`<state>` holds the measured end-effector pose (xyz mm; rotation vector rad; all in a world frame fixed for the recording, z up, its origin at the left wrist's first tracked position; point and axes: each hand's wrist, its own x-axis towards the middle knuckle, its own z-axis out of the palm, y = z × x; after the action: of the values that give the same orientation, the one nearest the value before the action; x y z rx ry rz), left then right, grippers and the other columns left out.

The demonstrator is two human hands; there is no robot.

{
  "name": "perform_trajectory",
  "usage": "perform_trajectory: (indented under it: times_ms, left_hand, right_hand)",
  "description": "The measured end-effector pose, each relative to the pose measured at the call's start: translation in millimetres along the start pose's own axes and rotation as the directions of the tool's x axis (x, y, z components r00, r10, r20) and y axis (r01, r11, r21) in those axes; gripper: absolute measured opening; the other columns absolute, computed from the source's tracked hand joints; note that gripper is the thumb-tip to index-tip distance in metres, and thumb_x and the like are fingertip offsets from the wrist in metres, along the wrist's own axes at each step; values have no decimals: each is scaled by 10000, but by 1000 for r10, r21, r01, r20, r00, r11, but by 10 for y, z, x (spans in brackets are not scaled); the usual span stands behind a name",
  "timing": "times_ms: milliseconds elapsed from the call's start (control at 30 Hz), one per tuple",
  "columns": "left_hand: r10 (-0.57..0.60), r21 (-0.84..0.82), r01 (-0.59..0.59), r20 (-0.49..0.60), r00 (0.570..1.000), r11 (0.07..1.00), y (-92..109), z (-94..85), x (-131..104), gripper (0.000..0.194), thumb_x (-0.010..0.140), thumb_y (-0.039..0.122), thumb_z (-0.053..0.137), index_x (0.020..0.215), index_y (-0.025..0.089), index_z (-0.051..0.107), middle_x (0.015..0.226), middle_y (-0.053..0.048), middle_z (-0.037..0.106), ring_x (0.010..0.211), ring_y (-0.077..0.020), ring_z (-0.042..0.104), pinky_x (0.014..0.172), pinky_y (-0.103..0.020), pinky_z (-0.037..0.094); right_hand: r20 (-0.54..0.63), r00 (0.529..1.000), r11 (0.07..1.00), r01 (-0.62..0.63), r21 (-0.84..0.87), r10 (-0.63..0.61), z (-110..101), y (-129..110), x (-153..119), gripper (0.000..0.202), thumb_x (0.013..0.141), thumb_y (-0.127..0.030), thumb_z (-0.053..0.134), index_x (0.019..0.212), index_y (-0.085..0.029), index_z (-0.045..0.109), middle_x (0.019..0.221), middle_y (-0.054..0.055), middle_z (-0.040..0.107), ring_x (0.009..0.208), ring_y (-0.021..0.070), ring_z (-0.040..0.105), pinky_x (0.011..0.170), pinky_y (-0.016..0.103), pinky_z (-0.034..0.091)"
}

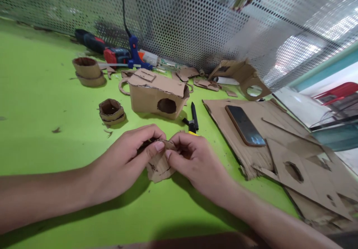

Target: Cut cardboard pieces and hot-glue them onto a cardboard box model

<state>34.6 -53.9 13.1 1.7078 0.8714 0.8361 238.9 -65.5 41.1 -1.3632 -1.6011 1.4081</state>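
Between my hands is a small piece of cardboard (160,167), bent and creased, with its lower edge hanging below my fingers. My left hand (134,153) pinches its top edge from the left, thumb on the near face. From the right, my right hand (192,155) grips the same edge, thumb close to the left one. Just beyond stands a cardboard camera-shaped box (145,101) with a round hole in its front and a loop at its left side. A cardboard ring (112,117) lies to its left, and a taller cardboard tube (88,75) stands farther back.
A utility knife (194,118) lies beyond my right hand. At right, cardboard sheets (223,129) carry a phone (244,125). Along the perforated metal screen (173,21) are a blue glue gun (135,53), a power tool (112,53) and cardboard scraps (187,73).
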Motion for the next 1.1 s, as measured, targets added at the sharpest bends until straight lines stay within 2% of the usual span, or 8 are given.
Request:
perform_trajectory:
  times_ms: [133,300,433,533,667,967,1100]
  left_hand:
    - [12,35,-12,7,1000,999,6,-7,2,286,1165,336,516,954,205,658,842,3,656,760,-146,606,672,-254,486]
    - [-47,122,44,18,999,992,15,-18,24,254,1155,325,523,987,214,679,889,-12,691,789,-166,641,681,-274,501]
    - [-5,158,9,-27,1000,987,31,-19,56,176,1098,253,591,973,210,706,912,-18,709,822,-174,657,704,-277,503]
    - [44,153,-36,-49,998,987,30,-16,66,171,1071,206,617,929,207,713,885,-4,698,806,-160,643,689,-264,487]
    - [63,136,-55,-53,997,989,15,-11,59,173,1067,183,630,920,208,719,862,14,689,784,-141,632,672,-248,478]
    - [5,-20,-5,0,1000,1000,15,-6,62,174,1076,196,624,930,211,717,841,21,683,759,-134,617,654,-233,484]
    - [19,39,-19,0,1000,999,12,-6,63,173,1082,188,613,944,214,715,853,24,686,770,-130,620,662,-228,482]
  right_hand:
    - [21,1000,1000,-17,-20,17,-7,14,-17,160,895,-214,643,752,-215,571,689,-53,523,646,114,438,582,288,342]
    - [-19,999,992,28,-123,-31,-24,74,-9,143,894,-192,631,759,-215,589,688,-46,537,659,124,455,584,294,339]
    - [-4,999,996,51,-69,-51,-41,84,9,170,918,-233,674,760,-208,616,682,-45,554,642,118,478,587,281,358]
    - [6,999,998,41,-51,-40,-38,58,13,167,930,-240,677,771,-206,637,684,-39,569,639,120,488,582,276,365]
    - [13,1000,989,20,-147,-18,-39,22,11,152,923,-208,644,772,-205,628,696,-34,570,661,125,489,585,284,356]
    - [131,991,976,9,-218,20,-120,26,21,164,974,-267,601,819,-214,607,726,-42,534,677,128,449,577,302,332]
    - [101,995,962,23,-274,5,-93,38,13,157,981,-256,584,829,-220,599,742,-35,575,681,133,480,591,311,344]
